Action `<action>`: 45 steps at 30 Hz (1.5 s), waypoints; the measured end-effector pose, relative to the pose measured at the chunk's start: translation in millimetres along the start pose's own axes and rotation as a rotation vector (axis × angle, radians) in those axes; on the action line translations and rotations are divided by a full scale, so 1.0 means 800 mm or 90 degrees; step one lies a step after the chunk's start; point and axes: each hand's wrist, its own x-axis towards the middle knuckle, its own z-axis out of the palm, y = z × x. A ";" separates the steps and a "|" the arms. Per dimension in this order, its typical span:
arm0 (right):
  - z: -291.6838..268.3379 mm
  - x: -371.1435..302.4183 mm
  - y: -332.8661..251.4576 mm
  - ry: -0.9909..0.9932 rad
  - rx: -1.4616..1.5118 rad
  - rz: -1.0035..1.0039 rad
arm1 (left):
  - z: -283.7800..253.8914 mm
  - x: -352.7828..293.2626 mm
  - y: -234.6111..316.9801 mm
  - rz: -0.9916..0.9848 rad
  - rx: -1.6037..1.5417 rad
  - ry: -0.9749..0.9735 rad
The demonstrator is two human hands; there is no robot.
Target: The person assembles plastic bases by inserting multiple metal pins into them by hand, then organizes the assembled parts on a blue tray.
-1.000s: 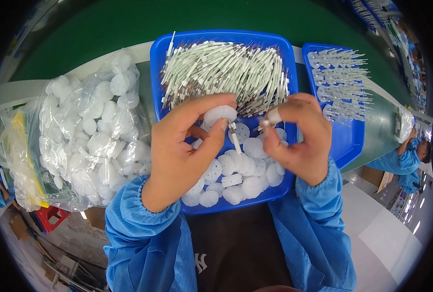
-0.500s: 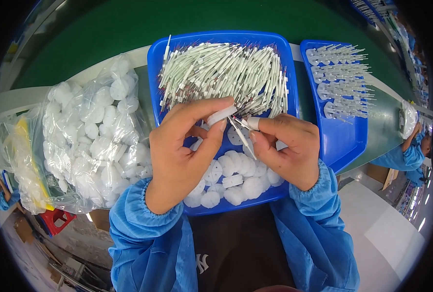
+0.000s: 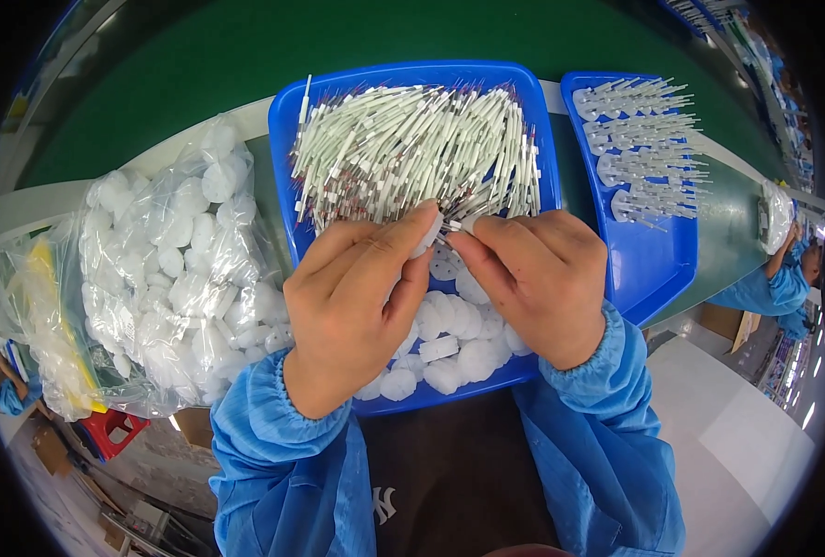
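My left hand (image 3: 352, 292) pinches a round white plastic disc (image 3: 426, 236) between thumb and fingers, with the disc partly covered. Close against it, my right hand (image 3: 544, 278) pinches a thin white stick-like piece with a dark, wiry end (image 3: 453, 226), most of it hidden by the fingers. The two pieces meet, or nearly so; whether one sits inside the other I cannot tell. Both hands are over a blue tray (image 3: 284, 121). In its far part lies a heap of thin white sticks (image 3: 412, 148) with dark reddish ends; several loose white discs (image 3: 454, 339) lie in its near part.
At the right, a smaller blue tray (image 3: 649, 265) carries rows of discs with sticks attached (image 3: 649, 148). A clear plastic bag of white discs (image 3: 176, 269) lies at the left. A red stool (image 3: 111, 432) stands below it. Another person (image 3: 774, 283) works at far right.
My hands have turned and drawn closer together. The disc has tilted more upright, and the white stick that hung between my hands is now mostly hidden.
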 end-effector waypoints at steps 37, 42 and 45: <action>-0.013 -0.016 0.012 -0.080 0.617 0.250 | -0.006 0.007 -0.007 0.144 -0.065 -0.012; -0.024 -0.002 0.011 -0.164 0.594 0.317 | 0.000 0.002 -0.010 0.150 -0.074 -0.026; -0.022 -0.002 0.014 -0.161 0.586 0.260 | 0.003 0.000 -0.010 0.145 -0.070 -0.022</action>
